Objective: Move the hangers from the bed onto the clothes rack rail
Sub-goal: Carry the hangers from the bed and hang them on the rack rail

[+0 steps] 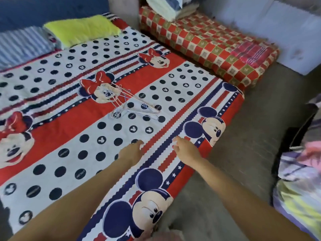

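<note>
A small pile of thin white wire hangers (128, 103) lies on the bed (73, 136), which has a red, white and navy cartoon-mouse cover. Both my arms reach forward over the bed's near right part. My left hand (131, 151) hovers with relaxed fingers, holding nothing, well short of the hangers. My right hand (185, 147) is level with it to the right, fingers loosely extended and empty. No clothes rack rail is in view.
A yellow-green pillow (81, 30) and a striped pillow (20, 44) lie at the bed's head. A red checked folded mattress (208, 47) lies beyond the bed, with folded cloths (166, 7) on its far end. Grey floor (243, 136) runs right; bright clothes (298, 180) hang there.
</note>
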